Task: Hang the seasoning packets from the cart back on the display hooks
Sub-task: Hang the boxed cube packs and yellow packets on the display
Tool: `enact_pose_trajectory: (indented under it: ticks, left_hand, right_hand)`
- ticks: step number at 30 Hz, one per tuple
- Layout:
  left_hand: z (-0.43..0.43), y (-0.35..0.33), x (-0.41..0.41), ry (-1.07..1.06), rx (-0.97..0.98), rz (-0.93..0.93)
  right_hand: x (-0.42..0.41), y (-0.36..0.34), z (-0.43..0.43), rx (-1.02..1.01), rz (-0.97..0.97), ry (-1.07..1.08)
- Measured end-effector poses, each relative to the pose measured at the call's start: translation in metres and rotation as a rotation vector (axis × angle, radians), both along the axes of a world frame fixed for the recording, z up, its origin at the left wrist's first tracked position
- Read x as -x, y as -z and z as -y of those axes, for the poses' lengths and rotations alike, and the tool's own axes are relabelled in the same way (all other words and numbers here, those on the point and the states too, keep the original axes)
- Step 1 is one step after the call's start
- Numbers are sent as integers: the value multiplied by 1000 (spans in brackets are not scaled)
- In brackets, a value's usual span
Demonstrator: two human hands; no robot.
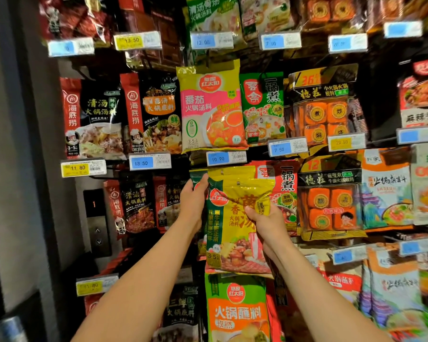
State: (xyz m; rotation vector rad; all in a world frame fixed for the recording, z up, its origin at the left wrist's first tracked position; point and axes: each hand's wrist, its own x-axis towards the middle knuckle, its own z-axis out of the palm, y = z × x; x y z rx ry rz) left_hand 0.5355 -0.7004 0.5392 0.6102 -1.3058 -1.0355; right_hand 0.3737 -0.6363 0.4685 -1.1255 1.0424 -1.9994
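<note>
Presently I log one yellow seasoning packet (242, 218), pinched at mid-height by my right hand (265, 218), its top level with the third display row; my left hand (193, 201) grasps the hanging packets' (198, 180) top edge beside it.

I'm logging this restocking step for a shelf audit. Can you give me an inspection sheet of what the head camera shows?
Surface: display rack of hooks, packed with hanging packets.
Job's things: yellow seasoning packet held up at the middle row, below the 10.90 price tag; whether it is on its hook cannot be told.
Clutter: nothing seen.
Grippers: left hand pinches the packets' top left edge; right hand grips the yellow packet's right side.
Cables: nothing seen.
Surroundings: elevator button panel on the wall left of the rack; cart not in view.
</note>
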Motion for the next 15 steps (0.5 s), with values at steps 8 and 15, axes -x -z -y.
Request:
enact_pose_trajectory:
  ticks: [8,15]
  left_hand:
    - [-3,-11,10,-90,-10,-81]
    - [10,-13,21,-89,-73,-135]
  right_hand:
    - [-8,-24,-24,27,48,5]
    - [-2,-34,-19,-72,7,-7]
